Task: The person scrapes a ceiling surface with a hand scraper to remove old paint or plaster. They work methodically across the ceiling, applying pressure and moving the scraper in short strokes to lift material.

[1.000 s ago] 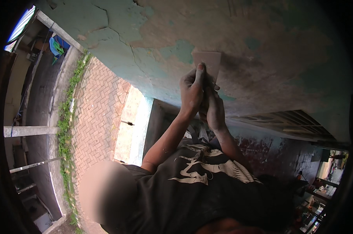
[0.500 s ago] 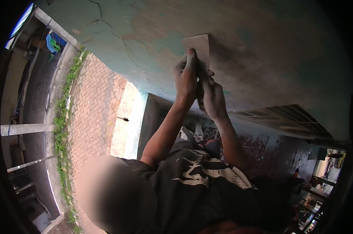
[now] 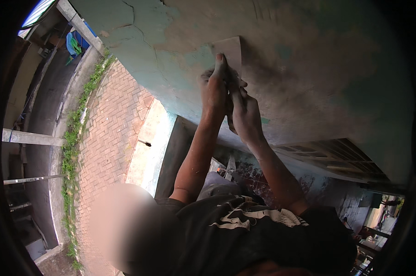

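Both my hands are together on a scraper with a wide, flat grey blade, set against a worn green and brown wall. My left hand is closed near the base of the blade, its thumb lying along the blade's face. Just below and to the right, my right hand is wrapped round the lower part of the tool, its fingers close to the left hand. The handle is mostly hidden by the hands. Pale dust coats both hands and forearms.
Cracks run through the wall at upper left. A slatted opening sits at the right. To the left lie brick paving, a strip of green plants and a concrete post.
My hands and the scraper have shifted slightly left and up in the view, still gripping together. The whole view has also turned a little.
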A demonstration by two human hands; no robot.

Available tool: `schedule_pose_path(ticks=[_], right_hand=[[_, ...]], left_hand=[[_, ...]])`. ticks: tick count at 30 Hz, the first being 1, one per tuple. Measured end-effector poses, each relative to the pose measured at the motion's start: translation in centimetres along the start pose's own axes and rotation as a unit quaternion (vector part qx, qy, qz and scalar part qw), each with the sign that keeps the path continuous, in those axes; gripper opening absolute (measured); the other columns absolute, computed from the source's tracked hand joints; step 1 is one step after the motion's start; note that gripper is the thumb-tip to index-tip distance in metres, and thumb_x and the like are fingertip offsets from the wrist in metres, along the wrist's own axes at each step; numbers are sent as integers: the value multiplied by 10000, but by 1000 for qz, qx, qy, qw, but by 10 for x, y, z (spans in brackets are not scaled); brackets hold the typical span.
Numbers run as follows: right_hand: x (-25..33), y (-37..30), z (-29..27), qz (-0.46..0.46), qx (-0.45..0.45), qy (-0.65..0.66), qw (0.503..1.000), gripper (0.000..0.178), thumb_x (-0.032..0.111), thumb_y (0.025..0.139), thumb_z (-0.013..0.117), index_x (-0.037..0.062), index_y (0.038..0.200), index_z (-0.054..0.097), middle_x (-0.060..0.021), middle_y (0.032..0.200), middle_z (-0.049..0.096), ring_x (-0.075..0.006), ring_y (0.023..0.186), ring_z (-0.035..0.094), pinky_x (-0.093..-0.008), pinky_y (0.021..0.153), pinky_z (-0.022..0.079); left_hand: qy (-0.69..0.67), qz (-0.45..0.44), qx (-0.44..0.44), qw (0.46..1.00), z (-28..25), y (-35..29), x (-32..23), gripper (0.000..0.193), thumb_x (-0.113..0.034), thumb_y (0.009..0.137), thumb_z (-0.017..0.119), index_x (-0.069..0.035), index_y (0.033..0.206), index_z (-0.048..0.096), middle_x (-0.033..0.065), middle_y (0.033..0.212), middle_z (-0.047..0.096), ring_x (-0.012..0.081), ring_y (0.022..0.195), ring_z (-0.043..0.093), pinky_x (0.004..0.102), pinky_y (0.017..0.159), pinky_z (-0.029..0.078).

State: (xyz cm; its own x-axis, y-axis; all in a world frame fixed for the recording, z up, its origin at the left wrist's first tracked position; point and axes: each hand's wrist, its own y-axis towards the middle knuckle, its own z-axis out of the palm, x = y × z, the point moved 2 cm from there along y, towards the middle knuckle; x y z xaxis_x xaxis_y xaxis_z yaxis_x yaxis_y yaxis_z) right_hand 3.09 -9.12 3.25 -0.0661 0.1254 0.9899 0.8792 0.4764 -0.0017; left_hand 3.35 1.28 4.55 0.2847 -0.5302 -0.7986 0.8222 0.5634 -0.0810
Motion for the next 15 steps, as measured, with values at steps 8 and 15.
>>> schedule_pose_path(ticks=[8, 15], right_hand=[[2, -10, -19, 50, 30, 37, 998, 558, 408, 1078, 398, -81, 1267, 591, -137, 867, 689, -141, 810, 643, -295, 748, 493], [34, 7, 1, 90, 73, 38, 992, 494, 407, 1072, 438, -42, 1099, 644, 14, 642, 541, -53, 561, 495, -263, 518, 392]], left_hand=[[-59, -71, -49, 994, 14, -15, 17, 504, -448, 1029, 530, -29, 753, 575, 125, 619, 621, 183, 468, 611, 285, 426, 470], [-45, -32, -39, 998, 2, 2, -22, 550, -484, 1031, 501, -27, 727, 548, 128, 616, 607, 193, 463, 598, 299, 427, 494]])
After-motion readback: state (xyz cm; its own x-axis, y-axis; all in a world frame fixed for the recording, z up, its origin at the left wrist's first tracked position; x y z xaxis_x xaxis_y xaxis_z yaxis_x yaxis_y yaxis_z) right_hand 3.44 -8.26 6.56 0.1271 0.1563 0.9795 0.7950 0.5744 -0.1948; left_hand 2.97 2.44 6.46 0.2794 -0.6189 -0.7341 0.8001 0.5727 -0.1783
